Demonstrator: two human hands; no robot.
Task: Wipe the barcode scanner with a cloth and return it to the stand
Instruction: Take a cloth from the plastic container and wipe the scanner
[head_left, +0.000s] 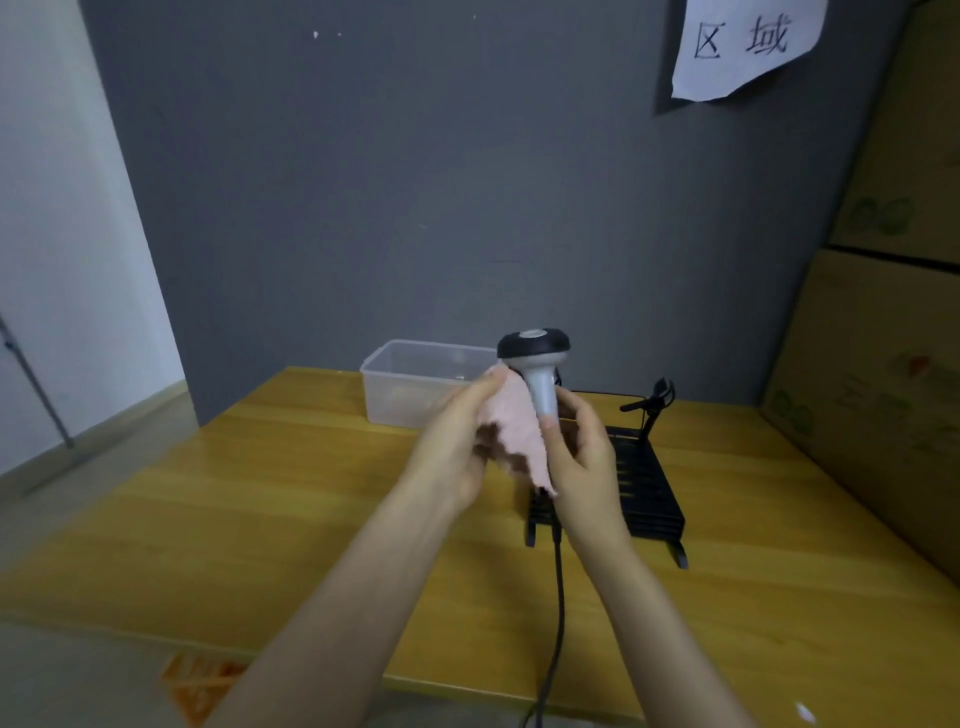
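Note:
A barcode scanner (537, 364) with a black head and a grey handle is held upright above the wooden table (260, 519). My right hand (582, 457) grips the lower end of its handle. My left hand (462, 441) holds a pink cloth (514, 426) pressed against the left side of the handle. The scanner's black cable (558, 613) hangs down to the table's front edge. Behind my right hand sits the black stand (649, 493), a slatted base with a thin upright holder (655, 400).
A clear plastic box (410, 379) stands at the back of the table against the grey wall. Stacked cardboard boxes (883, 338) rise along the right side. A paper sign (743, 41) hangs on the wall. An orange item (197, 680) lies on the floor in front.

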